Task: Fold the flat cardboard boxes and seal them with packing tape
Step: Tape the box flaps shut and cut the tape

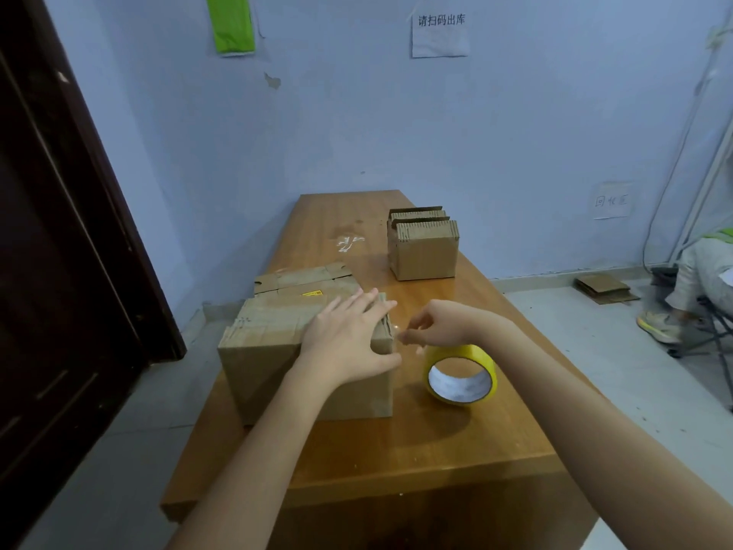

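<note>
A folded cardboard box (261,363) stands on the left part of the wooden table (416,446). My left hand (349,335) lies flat on the box's top at its right edge, fingers straight, thumb down the front face. My right hand (440,321) hovers just right of the box and pinches the clear tape strip (400,335) that runs to the box's corner. The yellow tape roll (462,375) hangs on edge below my right hand, just above the table.
A flat cardboard blank (305,281) lies behind the box. A stack of flat boxes (422,244) stands on edge at the table's far right. A dark door (59,232) is at the left. Someone's shoe (658,325) and cardboard scraps (605,288) are on the floor at the right.
</note>
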